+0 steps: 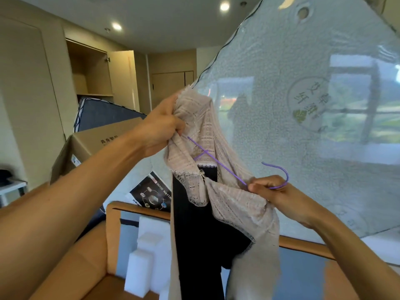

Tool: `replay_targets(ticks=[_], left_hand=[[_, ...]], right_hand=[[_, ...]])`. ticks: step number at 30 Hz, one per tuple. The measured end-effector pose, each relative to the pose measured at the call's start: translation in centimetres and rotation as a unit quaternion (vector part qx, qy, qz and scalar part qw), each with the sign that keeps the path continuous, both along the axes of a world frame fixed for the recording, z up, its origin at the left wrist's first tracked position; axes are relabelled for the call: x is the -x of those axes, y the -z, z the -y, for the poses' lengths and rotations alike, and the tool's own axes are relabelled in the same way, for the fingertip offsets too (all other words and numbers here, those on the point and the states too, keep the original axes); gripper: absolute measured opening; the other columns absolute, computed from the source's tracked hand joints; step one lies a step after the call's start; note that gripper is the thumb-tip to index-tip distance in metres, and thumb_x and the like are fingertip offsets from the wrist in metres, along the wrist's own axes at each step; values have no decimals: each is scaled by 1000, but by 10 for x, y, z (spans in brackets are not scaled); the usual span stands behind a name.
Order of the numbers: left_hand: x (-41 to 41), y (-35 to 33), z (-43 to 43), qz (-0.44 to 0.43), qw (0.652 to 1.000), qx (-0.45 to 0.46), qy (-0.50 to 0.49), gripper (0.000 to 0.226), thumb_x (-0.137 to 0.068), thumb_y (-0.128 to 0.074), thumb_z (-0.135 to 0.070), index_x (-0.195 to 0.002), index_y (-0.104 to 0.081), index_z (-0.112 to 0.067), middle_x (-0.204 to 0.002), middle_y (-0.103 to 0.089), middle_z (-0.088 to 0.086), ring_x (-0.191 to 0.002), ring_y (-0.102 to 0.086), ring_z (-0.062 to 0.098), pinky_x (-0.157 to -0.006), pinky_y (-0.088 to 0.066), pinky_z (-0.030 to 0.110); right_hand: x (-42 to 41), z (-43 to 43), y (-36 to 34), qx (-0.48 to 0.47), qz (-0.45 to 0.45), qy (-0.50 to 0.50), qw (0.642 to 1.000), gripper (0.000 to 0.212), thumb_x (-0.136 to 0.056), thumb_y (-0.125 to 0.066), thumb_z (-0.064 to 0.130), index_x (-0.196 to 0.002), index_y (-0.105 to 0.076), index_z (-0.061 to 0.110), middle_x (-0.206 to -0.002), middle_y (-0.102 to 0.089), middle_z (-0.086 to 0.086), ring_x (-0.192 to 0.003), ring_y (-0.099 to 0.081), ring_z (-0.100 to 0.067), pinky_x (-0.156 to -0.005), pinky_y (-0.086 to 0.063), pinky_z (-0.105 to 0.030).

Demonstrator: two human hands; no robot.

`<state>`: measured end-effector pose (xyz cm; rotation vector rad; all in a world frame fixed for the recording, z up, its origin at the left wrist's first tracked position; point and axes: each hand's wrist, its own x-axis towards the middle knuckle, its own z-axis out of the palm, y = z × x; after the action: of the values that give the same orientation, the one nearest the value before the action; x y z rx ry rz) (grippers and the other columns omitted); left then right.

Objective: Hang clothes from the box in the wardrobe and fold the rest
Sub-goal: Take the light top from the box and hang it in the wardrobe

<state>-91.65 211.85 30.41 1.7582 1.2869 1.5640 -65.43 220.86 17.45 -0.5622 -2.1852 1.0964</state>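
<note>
Diagonally, purple hanger (218, 162) slants down-right, hook toward right hand (273, 191).

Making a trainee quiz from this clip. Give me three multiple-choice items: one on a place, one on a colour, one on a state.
1. The brown cardboard box lies: A) left of the beige lace garment; B) right of it; C) above it.
2. The thin wire hanger is: A) green; B) white; C) purple.
3. The right hand is: A) idle; B) pinching the hanger; C) holding the box.
Answers: A, box sits behind the left forearm; C, purple wire shows; B, fingers curl round its neck.
</note>
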Motion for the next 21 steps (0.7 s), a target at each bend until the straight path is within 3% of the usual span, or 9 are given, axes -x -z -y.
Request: replay_targets(ticks=[2,6,9,11,12,15,18,20,21], left_hand=[[6,7,-1,9,1000,3,-14,73,-81,-31,31,-119,-56,-27,-108,-69,1,-94,-72,10,-76,-60,26],[12,21,-2,10,1000,16,-23,76,-81,-28,32,-113,-56,-31,-94,-71,-9,-83,-72,2,-65,-56,18],[13,26,-2,-33,999,15,-2,79,-77,-30,34,-116,-54,-30,-96,-72,-15,-89,-69,-5,-70,-54,14],[13,25,0,-43,999,17,11,80,-76,-33,33,-121,-53,-30,-110,-68,-5,-97,-67,2,-77,-54,17],[12,24,0,-49,998,17,18,80,-76,-34,32,-122,-53,-31,-115,-64,2,-99,-65,7,-79,-53,19],[2,22,0,-74,996,12,45,80,-73,-41,27,-129,-51,-30,-117,-60,4,-102,-62,6,-86,-50,23],[-1,25,-3,-106,992,32,57,94,-65,-50,12,-151,-35,-21,-128,-61,0,-118,-60,12,-99,-50,33],[3,32,-4,-182,980,62,47,96,-63,-54,0,-153,-31,-24,-138,-56,4,-117,-61,17,-103,-47,43],[8,36,-5,-223,971,78,49,92,-67,-56,-2,-152,-32,-28,-141,-53,2,-115,-61,9,-103,-47,38]], right_hand=[[-7,3,-7,-15,16,6,1000,41,-101,-54,20,-62,-68,26,-68,-54,17,-67,-49,0,-69,-38,-15],[-15,-1,-10,-85,60,54,993,31,-98,-61,15,-69,-66,6,-65,-52,3,-66,-46,-12,-68,-38,-36],[-13,11,-22,-113,177,14,978,30,-95,-63,21,-67,-71,27,-66,-61,6,-68,-54,-9,-69,-44,-33],[-7,20,-30,-119,252,0,960,26,-83,-59,38,-66,-65,19,-63,-52,-4,-64,-46,-11,-65,-40,-32],[0,23,-32,-128,288,-7,949,34,-75,-53,43,-68,-60,11,-65,-48,-12,-63,-43,-15,-64,-38,-33],[26,26,-24,-145,362,-36,920,32,-69,-45,41,-60,-44,10,-63,-37,-13,-60,-39,-20,-60,-41,-39],[41,27,-20,-103,331,-13,938,33,-85,-49,37,-59,-46,17,-63,-42,-2,-60,-43,-15,-62,-46,-36],[42,24,-25,-50,242,34,968,32,-94,-56,28,-65,-57,15,-65,-48,1,-59,-47,-8,-59,-45,-24],[41,23,-30,-35,178,53,982,30,-93,-60,24,-64,-58,15,-64,-48,0,-58,-47,-9,-57,-43,-23]])
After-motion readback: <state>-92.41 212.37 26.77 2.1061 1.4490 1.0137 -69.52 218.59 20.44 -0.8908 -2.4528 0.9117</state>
